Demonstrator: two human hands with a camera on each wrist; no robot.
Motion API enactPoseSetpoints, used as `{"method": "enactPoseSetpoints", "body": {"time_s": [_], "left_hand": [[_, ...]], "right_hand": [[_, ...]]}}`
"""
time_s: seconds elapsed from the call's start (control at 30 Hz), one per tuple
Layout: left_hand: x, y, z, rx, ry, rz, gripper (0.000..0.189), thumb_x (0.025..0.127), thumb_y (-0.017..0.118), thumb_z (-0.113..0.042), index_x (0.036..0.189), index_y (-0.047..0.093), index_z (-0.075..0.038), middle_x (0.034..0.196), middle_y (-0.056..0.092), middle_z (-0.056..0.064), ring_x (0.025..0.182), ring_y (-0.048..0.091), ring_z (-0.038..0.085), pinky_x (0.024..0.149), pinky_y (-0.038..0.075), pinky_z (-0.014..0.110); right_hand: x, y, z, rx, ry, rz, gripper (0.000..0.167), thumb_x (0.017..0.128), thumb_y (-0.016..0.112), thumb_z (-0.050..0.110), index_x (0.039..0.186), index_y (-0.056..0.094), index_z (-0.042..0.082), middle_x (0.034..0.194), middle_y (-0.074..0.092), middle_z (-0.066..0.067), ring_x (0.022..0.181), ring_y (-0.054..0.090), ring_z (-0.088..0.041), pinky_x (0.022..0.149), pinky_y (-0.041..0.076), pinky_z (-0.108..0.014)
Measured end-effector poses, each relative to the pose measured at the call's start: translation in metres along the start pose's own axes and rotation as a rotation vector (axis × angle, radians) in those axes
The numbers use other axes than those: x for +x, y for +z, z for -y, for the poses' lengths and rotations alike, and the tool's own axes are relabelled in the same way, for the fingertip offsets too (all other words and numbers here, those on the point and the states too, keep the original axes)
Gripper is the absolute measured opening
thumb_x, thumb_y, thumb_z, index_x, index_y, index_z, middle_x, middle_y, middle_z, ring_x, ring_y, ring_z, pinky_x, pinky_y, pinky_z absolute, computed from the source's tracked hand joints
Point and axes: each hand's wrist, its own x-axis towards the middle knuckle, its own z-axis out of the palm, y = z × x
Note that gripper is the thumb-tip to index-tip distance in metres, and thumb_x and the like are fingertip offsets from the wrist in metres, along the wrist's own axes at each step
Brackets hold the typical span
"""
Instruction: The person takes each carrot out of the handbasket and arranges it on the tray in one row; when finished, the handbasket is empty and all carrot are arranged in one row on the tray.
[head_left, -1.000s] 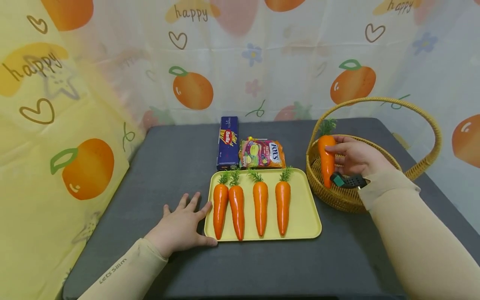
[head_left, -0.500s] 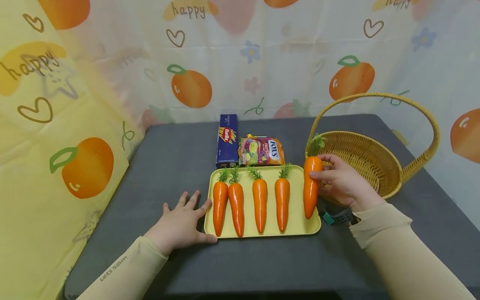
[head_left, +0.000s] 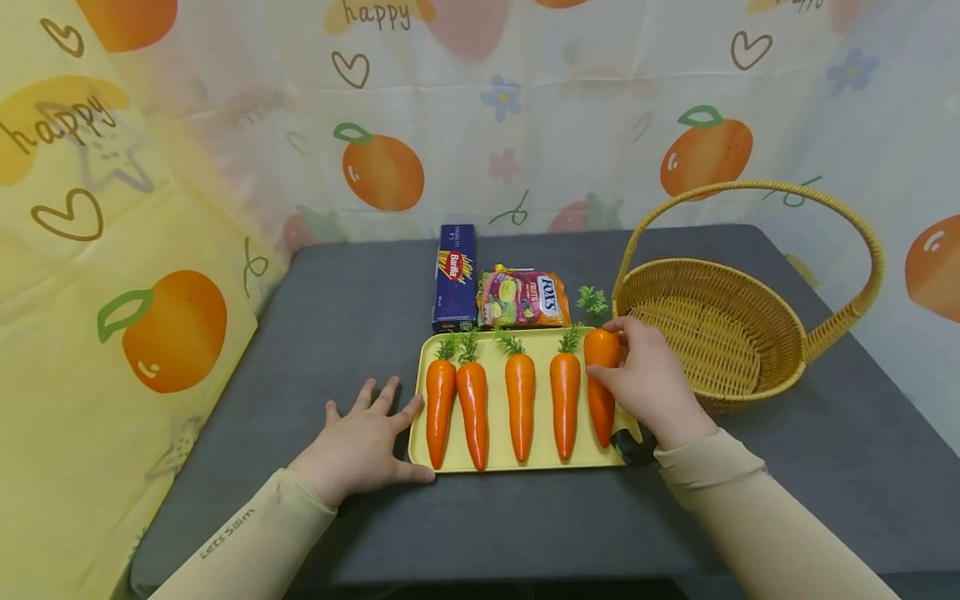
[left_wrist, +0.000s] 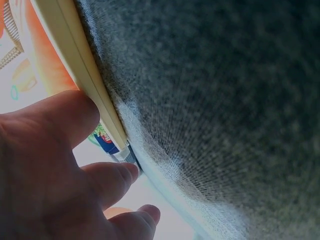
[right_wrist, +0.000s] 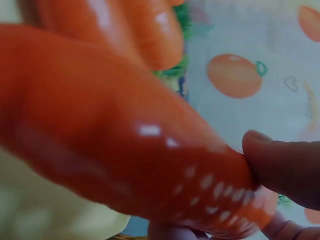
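A carrot [head_left: 602, 396] is pinched between the thumb and fingers of my right hand [head_left: 654, 383], over the right end of the yellow tray [head_left: 542, 417]. Its leafy top [head_left: 592, 300] reaches past the tray's far rim. In the right wrist view the glossy carrot [right_wrist: 115, 130] fills much of the picture, the thumb on its thick end. Several other carrots [head_left: 521, 408] lie side by side on the tray, leaves pointing away from me. My left hand [head_left: 360, 454] is spread flat on the table, its thumb and a fingertip against the tray's left edge.
Right of the tray stands a wicker basket [head_left: 705, 337] with a tall arched handle, nothing inside it. Behind the tray lie a blue Barilla spaghetti box [head_left: 454, 279] and a Fox's candy bag [head_left: 522, 300]. A printed curtain [head_left: 465, 150] hangs behind the grey table [head_left: 352, 308].
My right hand has brought the carrot out of the basket, leftward onto the tray's right end beside the other carrots. The left hand has stayed at the tray's edge.
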Motion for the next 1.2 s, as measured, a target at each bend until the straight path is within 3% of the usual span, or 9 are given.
{"method": "enactPoseSetpoints", "body": {"time_s": [0.1, 0.27, 0.47, 0.63, 0.77, 0.9, 1.07, 1.2], "left_hand": [[-0.001, 0.0, 0.0, -0.002, -0.003, 0.004, 0.119, 0.077, 0.077, -0.09, 0.172, 0.043, -0.027, 0.182, 0.024, 0.022, 0.166, 0.017, 0.06, 0.111, 0.014, 0.098], [-0.002, 0.0, -0.002, -0.006, -0.005, 0.011, 0.119, 0.077, 0.077, -0.09, 0.172, 0.043, -0.027, 0.183, 0.023, 0.022, 0.166, 0.016, 0.059, 0.111, 0.013, 0.098], [-0.001, 0.001, -0.003, -0.008, -0.004, 0.01, 0.119, 0.077, 0.077, -0.089, 0.173, 0.042, -0.028, 0.183, 0.023, 0.021, 0.166, 0.016, 0.059, 0.112, 0.013, 0.097], [-0.001, 0.002, -0.004, -0.007, -0.006, 0.009, 0.119, 0.077, 0.077, -0.09, 0.172, 0.042, -0.028, 0.183, 0.023, 0.022, 0.166, 0.017, 0.059, 0.112, 0.013, 0.097], [-0.001, 0.003, -0.004, -0.008, -0.007, 0.01, 0.119, 0.077, 0.077, -0.09, 0.172, 0.042, -0.027, 0.182, 0.024, 0.022, 0.166, 0.017, 0.059, 0.112, 0.014, 0.098], [-0.002, 0.003, -0.003, -0.012, -0.009, 0.013, 0.12, 0.077, 0.077, -0.09, 0.172, 0.043, -0.027, 0.182, 0.023, 0.022, 0.166, 0.017, 0.06, 0.111, 0.014, 0.098], [-0.002, 0.005, -0.001, -0.012, -0.004, 0.009, 0.12, 0.078, 0.076, -0.091, 0.173, 0.042, -0.027, 0.183, 0.023, 0.022, 0.166, 0.017, 0.06, 0.111, 0.014, 0.098], [-0.001, 0.008, 0.002, 0.004, 0.022, 0.006, 0.119, 0.08, 0.074, -0.09, 0.174, 0.04, -0.026, 0.183, 0.022, 0.022, 0.166, 0.018, 0.058, 0.113, 0.016, 0.096]], "right_hand": [[0.002, 0.011, -0.001, -0.091, -0.02, -0.023, 0.063, 0.099, 0.083, 0.019, 0.149, 0.052, -0.003, 0.144, 0.057, -0.031, 0.12, 0.063, -0.048, 0.102, 0.056, -0.062], [0.002, 0.026, -0.005, -0.195, -0.032, -0.034, 0.049, 0.096, 0.083, 0.019, 0.132, 0.057, -0.001, 0.127, 0.06, -0.027, 0.104, 0.066, -0.043, 0.092, 0.057, -0.058], [0.003, 0.034, -0.011, -0.229, -0.035, -0.026, 0.039, 0.097, 0.082, 0.02, 0.122, 0.059, 0.0, 0.113, 0.064, -0.023, 0.096, 0.066, -0.039, 0.088, 0.056, -0.055], [0.005, 0.033, -0.022, -0.104, 0.021, 0.047, 0.046, 0.101, 0.079, 0.024, 0.134, 0.057, 0.001, 0.131, 0.069, -0.028, 0.114, 0.068, -0.044, 0.099, 0.055, -0.058], [0.002, 0.03, -0.028, 0.162, 0.111, 0.145, 0.062, 0.104, 0.075, 0.024, 0.155, 0.047, 0.001, 0.157, 0.055, -0.031, 0.136, 0.061, -0.049, 0.106, 0.058, -0.058], [-0.004, 0.025, -0.023, 0.377, 0.182, 0.219, 0.071, 0.108, 0.07, 0.021, 0.166, 0.034, 0.001, 0.167, 0.039, -0.031, 0.142, 0.055, -0.051, 0.1, 0.063, -0.056], [-0.012, 0.016, -0.012, 0.41, 0.215, 0.282, 0.073, 0.113, 0.063, 0.028, 0.172, 0.027, 0.006, 0.175, 0.027, -0.03, 0.153, 0.043, -0.055, 0.114, 0.05, -0.069], [-0.018, 0.005, -0.007, 0.291, 0.139, 0.289, 0.076, 0.115, 0.061, 0.036, 0.175, 0.025, 0.008, 0.177, 0.026, -0.031, 0.159, 0.034, -0.057, 0.123, 0.039, -0.072]]}}
